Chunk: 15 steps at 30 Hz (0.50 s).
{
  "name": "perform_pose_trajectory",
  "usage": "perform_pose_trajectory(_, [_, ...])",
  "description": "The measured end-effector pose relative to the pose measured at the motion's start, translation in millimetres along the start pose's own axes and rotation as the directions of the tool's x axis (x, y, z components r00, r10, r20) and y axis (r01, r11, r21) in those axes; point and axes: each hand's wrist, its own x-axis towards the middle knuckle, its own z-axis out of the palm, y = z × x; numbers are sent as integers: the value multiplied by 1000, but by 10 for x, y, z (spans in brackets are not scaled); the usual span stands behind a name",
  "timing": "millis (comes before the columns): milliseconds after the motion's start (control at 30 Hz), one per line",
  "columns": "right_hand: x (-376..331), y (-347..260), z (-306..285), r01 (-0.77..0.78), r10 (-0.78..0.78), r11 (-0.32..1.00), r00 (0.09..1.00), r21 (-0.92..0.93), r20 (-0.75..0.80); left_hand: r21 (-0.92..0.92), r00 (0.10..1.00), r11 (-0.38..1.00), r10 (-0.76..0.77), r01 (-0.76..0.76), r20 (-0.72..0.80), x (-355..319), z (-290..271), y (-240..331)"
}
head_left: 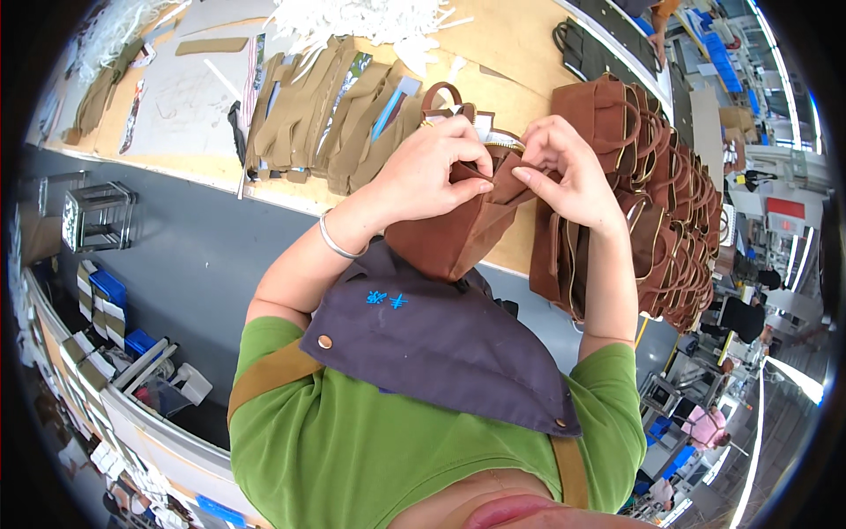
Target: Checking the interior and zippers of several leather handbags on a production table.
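Observation:
I hold a small brown bag (445,238) in front of my chest, over the edge of the wooden worktable (511,44). My left hand (427,167) pinches the bag's top edge by its zipper, a silver bracelet on that wrist. My right hand (568,167) grips the same top edge from the other side, fingers curled into the fabric. The bag's handle loop (443,91) sticks up behind my left hand. Both hands touch the bag and nearly meet.
A stack of several brown bags (670,203) lies at the right of the table. Tan fabric pieces (326,115) lie in a row to the left, white strips (370,18) behind them. A metal wire box (97,216) stands lower left. Other people work at far right.

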Motion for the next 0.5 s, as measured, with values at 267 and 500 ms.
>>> perform_pose_trajectory(267, [-77, 18, -52, -112, 115, 992, 992, 60, -46, 38, 985, 999, 16, -23, 169, 375, -52, -287])
perform_pose_trajectory(500, [-135, 99, -98, -50, 63, 986, 995, 157, -74, -219, 911, 956, -96, 197, 400, 585, -39, -212])
